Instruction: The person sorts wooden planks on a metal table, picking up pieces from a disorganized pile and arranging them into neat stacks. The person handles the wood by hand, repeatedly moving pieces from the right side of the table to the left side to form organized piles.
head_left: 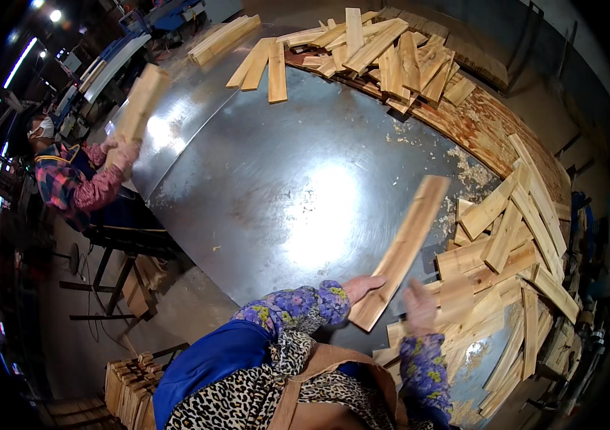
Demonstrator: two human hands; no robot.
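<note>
My left hand (363, 287) grips the near left edge of a long wooden board (404, 247). Its thumb lies along the edge, and the other fingers are mostly hidden. The board slants away to the right over the shiny metal tabletop (247, 186). My right hand (421, 307) is to the right of the board's near end, smeared by motion. Just beside it is a blurred shorter piece of wood (455, 297), in front of a loose pile of boards (495, 258). Whether the right hand touches that piece, I cannot tell.
A second heap of boards (391, 57) lies across the table's far side, on a worn wooden surface (498, 132) with shavings. Another person (79, 175) at the left holds a bundle of boards (140, 104). Stacked wood (129, 390) stands on the floor at lower left.
</note>
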